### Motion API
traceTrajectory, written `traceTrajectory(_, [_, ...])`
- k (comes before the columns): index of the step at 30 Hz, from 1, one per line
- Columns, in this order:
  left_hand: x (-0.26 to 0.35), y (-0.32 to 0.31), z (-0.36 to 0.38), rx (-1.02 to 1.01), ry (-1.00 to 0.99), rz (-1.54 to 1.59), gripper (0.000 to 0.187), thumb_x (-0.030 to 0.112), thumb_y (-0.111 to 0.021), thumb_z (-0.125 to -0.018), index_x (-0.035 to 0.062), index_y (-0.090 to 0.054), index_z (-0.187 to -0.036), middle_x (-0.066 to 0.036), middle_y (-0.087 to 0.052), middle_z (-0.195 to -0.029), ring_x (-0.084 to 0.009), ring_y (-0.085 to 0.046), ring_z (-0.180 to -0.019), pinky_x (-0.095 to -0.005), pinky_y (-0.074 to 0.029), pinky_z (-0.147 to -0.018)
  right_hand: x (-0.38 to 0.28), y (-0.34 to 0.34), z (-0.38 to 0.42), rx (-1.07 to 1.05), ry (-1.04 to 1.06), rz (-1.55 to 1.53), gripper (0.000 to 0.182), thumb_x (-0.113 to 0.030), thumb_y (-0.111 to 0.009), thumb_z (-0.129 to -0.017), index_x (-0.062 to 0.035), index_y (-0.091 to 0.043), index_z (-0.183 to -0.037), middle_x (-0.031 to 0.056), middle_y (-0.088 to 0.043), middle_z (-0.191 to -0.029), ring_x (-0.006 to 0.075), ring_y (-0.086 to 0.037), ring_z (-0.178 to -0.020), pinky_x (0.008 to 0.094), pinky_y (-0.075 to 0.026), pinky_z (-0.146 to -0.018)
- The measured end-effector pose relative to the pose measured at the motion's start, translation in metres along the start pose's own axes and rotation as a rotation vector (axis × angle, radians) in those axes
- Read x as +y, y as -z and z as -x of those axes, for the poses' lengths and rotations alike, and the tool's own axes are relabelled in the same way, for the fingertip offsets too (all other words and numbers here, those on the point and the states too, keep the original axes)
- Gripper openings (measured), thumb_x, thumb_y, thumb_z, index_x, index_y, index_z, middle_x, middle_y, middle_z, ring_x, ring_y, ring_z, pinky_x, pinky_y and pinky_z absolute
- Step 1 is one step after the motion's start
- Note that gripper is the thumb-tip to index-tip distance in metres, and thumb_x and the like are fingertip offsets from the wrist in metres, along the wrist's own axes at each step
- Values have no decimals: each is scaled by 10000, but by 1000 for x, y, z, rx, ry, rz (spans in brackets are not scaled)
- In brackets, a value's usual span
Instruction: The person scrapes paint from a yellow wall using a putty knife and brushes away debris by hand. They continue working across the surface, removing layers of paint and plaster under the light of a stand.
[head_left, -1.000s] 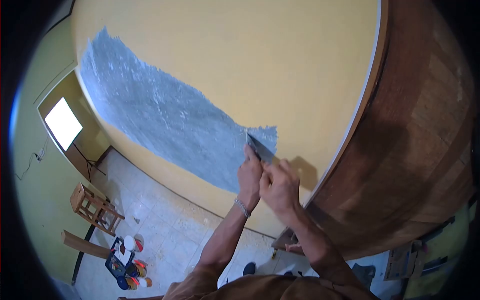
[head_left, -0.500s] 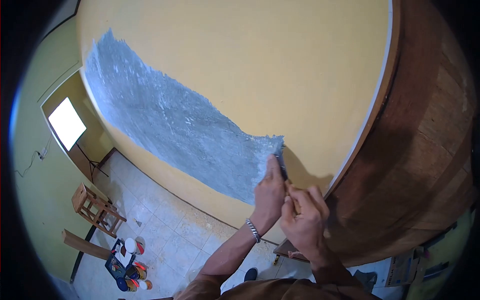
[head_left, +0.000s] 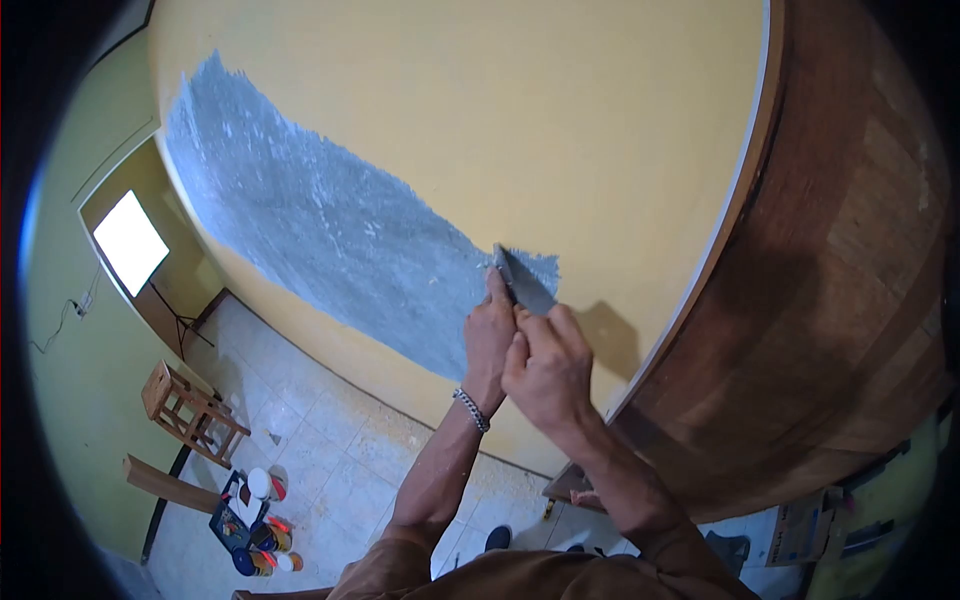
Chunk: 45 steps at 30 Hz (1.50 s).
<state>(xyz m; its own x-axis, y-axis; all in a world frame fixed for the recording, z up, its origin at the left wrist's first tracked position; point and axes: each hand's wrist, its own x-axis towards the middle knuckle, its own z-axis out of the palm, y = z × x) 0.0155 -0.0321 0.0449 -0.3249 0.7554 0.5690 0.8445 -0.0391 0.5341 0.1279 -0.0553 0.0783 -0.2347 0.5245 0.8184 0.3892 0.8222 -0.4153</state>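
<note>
A scraper [head_left: 503, 266] has its metal blade against the yellow wall [head_left: 620, 150], at the upper edge of a bare grey patch [head_left: 330, 225]. My right hand [head_left: 552, 365] is closed around the handle, which is mostly hidden by the fingers. Close beside it, my left hand [head_left: 488, 335] grips the tool too, its index finger stretched along the blade. A chain bracelet [head_left: 471, 408] circles the left wrist. Small flakes of loosened paint show by the blade tip.
A brown wooden panel [head_left: 840, 250] borders the wall on the right. On the tiled floor [head_left: 330, 430] stand a wooden stool [head_left: 190, 410] and a dark tray [head_left: 228, 525] with several jars. A lit lamp panel [head_left: 131, 243] stands at the left, a cardboard box [head_left: 800, 530] at lower right.
Both hands and the scraper have moved left and up along the patch's upper edge. The blade has turned, and a grey area now shows to its right.
</note>
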Motion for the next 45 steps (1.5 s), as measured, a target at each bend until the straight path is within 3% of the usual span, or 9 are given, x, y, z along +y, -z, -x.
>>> traceTrajectory(9, [-20,4,-13,73,44,-18,709,192,-615,-825,-157,-318,-1367,-254,-639,-677,-432,-651,-633,-513,-515,-554,-3,-25,-17,-1,27,-7,148,-23,-622,-758,-23,-696,-886,139,-615,-755,334,-589,-735,428,-503,-661])
traceTrajectory(15, [-31,-14,-10,150,-47,60,431,189,-617,-846,-93,-442,-1121,-238,-632,-650,-410,-649,-596,-501,-500,-513,1,-28,-9,38,22,-11,114,-30,-615,-777,-23,-684,-867,159,-677,-840,345,-599,-743,422,-507,-672])
traceTrajectory(17, [-49,12,-32,158,121,-60,461,219,-651,-842,-137,-441,-1045,-231,-625,-627,-403,-643,-580,-469,-483,-470,15,-70,-30,-29,46,-131,111,-54,-612,-782,-8,-672,-864,184,-635,-812,372,-579,-739,472,-490,-671])
traceTrajectory(25, [-39,-13,7,189,-204,-74,653,166,-640,-813,-124,-358,-1325,-219,-644,-669,-414,-651,-613,-485,-535,-551,-13,-23,17,75,-21,-1,236,16,-596,-771,-3,-681,-990,163,-579,-794,344,-577,-735,438,-502,-673])
traceTrajectory(27, [-48,8,-15,28,84,-36,660,179,-645,-816,-135,-346,-1313,-221,-638,-660,-411,-656,-632,-478,-544,-563,-1,-55,-2,46,15,-67,244,19,-596,-771,0,-673,-1001,167,-585,-822,345,-575,-751,431,-501,-686])
traceTrajectory(29, [-49,21,-19,105,23,17,627,185,-631,-826,-139,-359,-1288,-238,-625,-648,-415,-654,-639,-479,-538,-564,-10,-66,-8,-22,35,-19,242,17,-592,-773,5,-669,-1002,173,-576,-852,351,-577,-763,428,-502,-690])
traceTrajectory(31, [-53,24,-5,14,-83,42,639,167,-614,-835,-144,-342,-1323,-252,-637,-705,-419,-650,-640,-479,-529,-555,-18,-49,4,0,21,-24,245,22,-593,-771,12,-666,-1004,176,-569,-860,353,-579,-763,430,-502,-686])
traceTrajectory(35, [-53,-16,7,-42,-108,-23,777,136,-613,-828,-132,-250,-1460,-348,-611,-1159,-417,-678,-745,-454,-566,-622,-11,-34,27,44,-78,22,260,46,-594,-761,38,-655,-1014,179,-546,-857,354,-580,-758,439,-499,-672])
traceTrajectory(45, [-53,-1,-6,-14,-85,-100,722,117,-592,-849,-143,-275,-1443,-388,-480,-1348,-444,-664,-972,-445,-583,-751,-4,-42,17,119,-1,-90,246,50,-633,-773,39,-668,-1016,154,-577,-816,325,-586,-720,399,-505,-621])
